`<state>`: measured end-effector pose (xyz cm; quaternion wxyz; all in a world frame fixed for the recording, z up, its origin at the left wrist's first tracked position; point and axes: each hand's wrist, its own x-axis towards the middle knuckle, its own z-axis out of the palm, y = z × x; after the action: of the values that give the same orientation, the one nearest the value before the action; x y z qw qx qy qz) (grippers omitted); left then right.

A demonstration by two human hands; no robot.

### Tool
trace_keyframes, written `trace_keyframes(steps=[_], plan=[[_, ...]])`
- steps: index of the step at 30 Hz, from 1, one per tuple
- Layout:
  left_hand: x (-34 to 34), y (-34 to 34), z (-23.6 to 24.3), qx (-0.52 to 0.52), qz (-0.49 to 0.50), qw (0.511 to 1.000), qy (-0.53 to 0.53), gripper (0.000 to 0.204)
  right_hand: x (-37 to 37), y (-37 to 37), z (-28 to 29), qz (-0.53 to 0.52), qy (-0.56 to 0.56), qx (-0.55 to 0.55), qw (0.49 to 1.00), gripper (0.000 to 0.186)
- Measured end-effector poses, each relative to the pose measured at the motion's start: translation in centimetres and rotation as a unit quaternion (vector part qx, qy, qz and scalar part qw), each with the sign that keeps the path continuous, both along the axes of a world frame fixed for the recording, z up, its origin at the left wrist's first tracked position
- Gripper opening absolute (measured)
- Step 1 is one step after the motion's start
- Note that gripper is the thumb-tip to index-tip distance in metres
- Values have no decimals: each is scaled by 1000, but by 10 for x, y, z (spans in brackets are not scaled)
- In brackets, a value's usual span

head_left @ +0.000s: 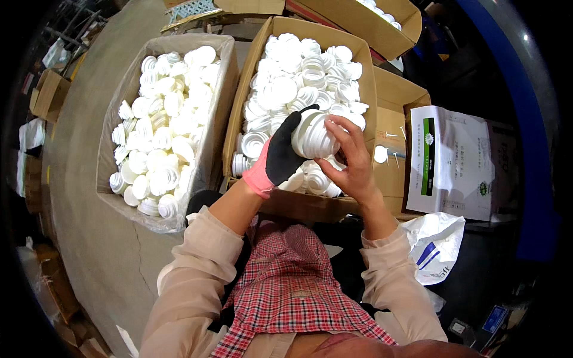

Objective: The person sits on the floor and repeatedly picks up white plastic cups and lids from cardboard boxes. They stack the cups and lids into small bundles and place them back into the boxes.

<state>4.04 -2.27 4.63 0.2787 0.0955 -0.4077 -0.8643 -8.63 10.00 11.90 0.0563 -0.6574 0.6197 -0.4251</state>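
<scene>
Two open brown cardboard boxes of white plastic parts stand side by side: a bag-lined box (224, 89) on the left, a second box (248, 89) at centre. Right of them lies a white printed sheet (459, 161) with a green stripe; below it, a white bag (439, 244) with blue marks.

One head-worn fisheye camera looks steeply down from just above the person's chest, close to the raised hands. It faces forward over two open brown cardboard boxes of white ribbed plastic caps (301, 77), straight edges bowing near the rim.
</scene>
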Motion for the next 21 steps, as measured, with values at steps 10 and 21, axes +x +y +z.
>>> trace_keyframes(steps=[10, 21], plan=[[3, 0, -2, -159, 26, 986, -31, 61, -2, 3, 0, 3, 22, 21, 1000, 71], [12, 4, 27, 7, -22, 1000, 7, 61, 1, 1, 0, -4, 16, 27, 999, 70]])
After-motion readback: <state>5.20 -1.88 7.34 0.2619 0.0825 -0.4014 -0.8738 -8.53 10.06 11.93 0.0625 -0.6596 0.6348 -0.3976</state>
